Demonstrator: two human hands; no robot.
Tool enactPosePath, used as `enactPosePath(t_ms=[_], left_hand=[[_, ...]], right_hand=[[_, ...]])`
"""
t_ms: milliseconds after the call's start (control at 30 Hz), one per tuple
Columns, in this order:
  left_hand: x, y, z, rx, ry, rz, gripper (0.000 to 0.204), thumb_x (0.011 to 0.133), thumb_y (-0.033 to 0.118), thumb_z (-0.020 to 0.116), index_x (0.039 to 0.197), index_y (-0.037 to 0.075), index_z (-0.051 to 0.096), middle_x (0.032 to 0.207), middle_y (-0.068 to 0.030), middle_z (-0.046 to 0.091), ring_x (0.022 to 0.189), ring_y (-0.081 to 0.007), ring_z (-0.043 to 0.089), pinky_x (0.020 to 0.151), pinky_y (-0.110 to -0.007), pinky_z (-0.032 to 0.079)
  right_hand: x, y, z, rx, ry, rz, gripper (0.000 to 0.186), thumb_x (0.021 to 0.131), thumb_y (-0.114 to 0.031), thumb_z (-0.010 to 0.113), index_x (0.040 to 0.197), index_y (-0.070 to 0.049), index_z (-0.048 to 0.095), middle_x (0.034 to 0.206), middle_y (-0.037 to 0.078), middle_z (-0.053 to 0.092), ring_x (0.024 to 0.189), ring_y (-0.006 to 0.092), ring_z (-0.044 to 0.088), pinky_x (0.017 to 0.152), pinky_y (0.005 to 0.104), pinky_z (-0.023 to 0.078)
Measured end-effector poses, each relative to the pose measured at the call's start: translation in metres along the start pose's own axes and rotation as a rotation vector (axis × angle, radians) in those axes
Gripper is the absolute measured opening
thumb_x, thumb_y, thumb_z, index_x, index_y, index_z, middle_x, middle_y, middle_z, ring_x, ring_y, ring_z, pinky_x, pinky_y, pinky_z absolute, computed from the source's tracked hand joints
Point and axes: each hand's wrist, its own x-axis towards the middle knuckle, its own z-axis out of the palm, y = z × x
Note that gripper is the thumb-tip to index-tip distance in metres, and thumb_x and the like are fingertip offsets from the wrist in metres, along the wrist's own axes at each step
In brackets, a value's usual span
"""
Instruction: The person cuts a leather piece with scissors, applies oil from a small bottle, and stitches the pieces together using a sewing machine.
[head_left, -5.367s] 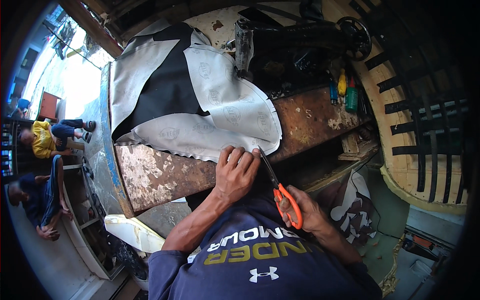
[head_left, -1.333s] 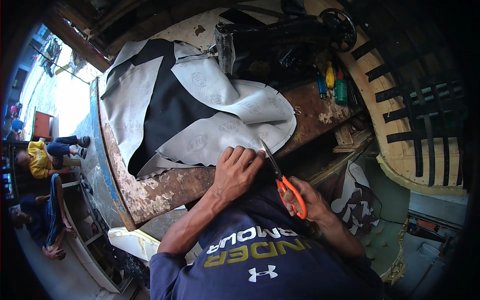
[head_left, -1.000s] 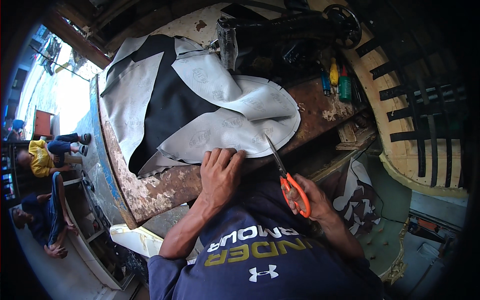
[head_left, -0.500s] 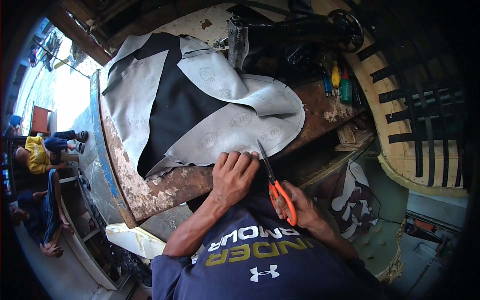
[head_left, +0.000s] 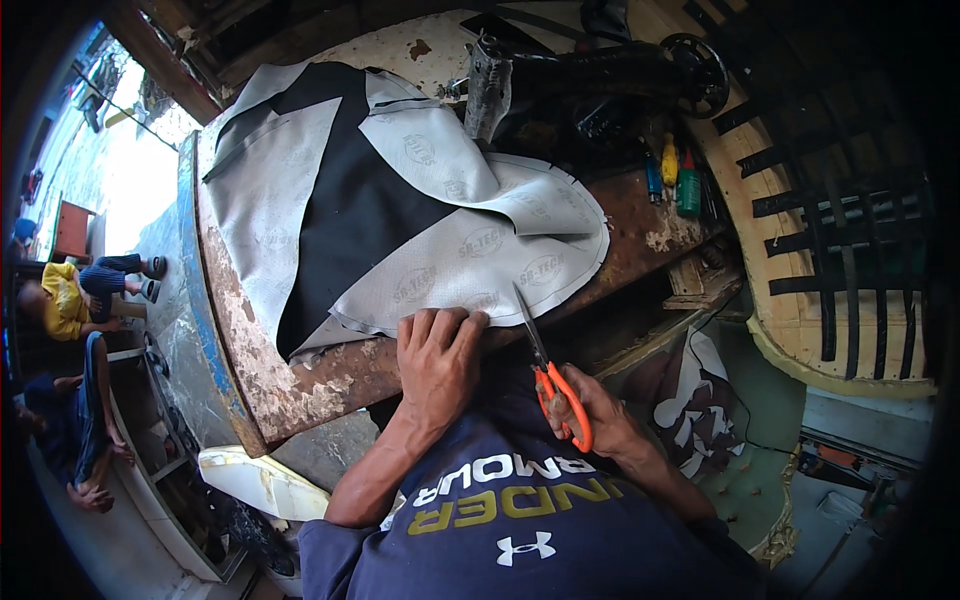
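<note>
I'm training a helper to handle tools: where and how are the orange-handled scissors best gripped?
Probably best to grip the scissors by the orange handles, coming from the right and near side, where the right hand holds them; the blades point away, over the grey-white material.

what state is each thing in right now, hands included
Material: draped on the table, partly folded over
Scissors: held, blade opening hard to tell
Left hand: fingers bent at the material's near edge
Right hand: gripping the scissors
Table: worn, surface flaking
Sewing machine: upright, no hand on it
Green bottle: red top on
Scraps: heaped
</note>
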Motion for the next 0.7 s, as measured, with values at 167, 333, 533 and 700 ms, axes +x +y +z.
enactPosePath(t_ms=[167, 333, 533, 700], left_hand=[[0.006, 0.006, -0.001, 0.041, 0.009, -0.005, 0.033, 0.086, 0.015, 0.075, 0.119, 0.012, 0.072, 0.108, -0.0058, 0.066, 0.097, -0.026, 0.06, 0.084, -0.045, 0.042], [0.012, 0.007, -0.007, 0.074, -0.055, -0.033, 0.034, 0.085, 0.015, 0.074, 0.119, 0.012, 0.071, 0.11, -0.0061, 0.065, 0.102, -0.0259, 0.061, 0.087, -0.044, 0.044], [0.022, 0.004, -0.016, 0.13, -0.164, 0.037, 0.03, 0.085, 0.015, 0.072, 0.115, 0.01, 0.072, 0.113, -0.0068, 0.065, 0.107, -0.0266, 0.061, 0.091, -0.045, 0.045], [0.028, 0.002, -0.027, 0.107, -0.21, 0.046, 0.029, 0.084, 0.016, 0.073, 0.112, 0.008, 0.068, 0.113, -0.0091, 0.065, 0.107, -0.0283, 0.061, 0.09, -0.044, 0.046]], right_hand=[[-0.002, -0.001, -0.004, 0.084, -0.041, 0.048, 0.026, 0.112, -0.026, 0.059, 0.125, -0.004, 0.056, 0.092, 0.002, 0.06, 0.066, 0.0069, 0.054, 0.061, 0.0231, 0.051], [-0.004, -0.009, -0.001, 0.053, -0.037, 0.009, 0.029, 0.107, -0.025, 0.067, 0.123, -0.003, 0.056, 0.091, 0.002, 0.06, 0.064, 0.0067, 0.056, 0.058, 0.0232, 0.05], [-0.006, -0.016, 0.0, 0.032, -0.016, -0.007, 0.047, 0.102, -0.041, 0.075, 0.12, -0.002, 0.057, 0.086, 0.001, 0.057, 0.06, 0.0062, 0.055, 0.055, 0.0228, 0.049], [-0.005, -0.015, -0.005, 0.086, -0.036, -0.002, 0.052, 0.101, -0.046, 0.076, 0.12, -0.002, 0.057, 0.084, 0.001, 0.056, 0.059, 0.0058, 0.054, 0.054, 0.0229, 0.048]])
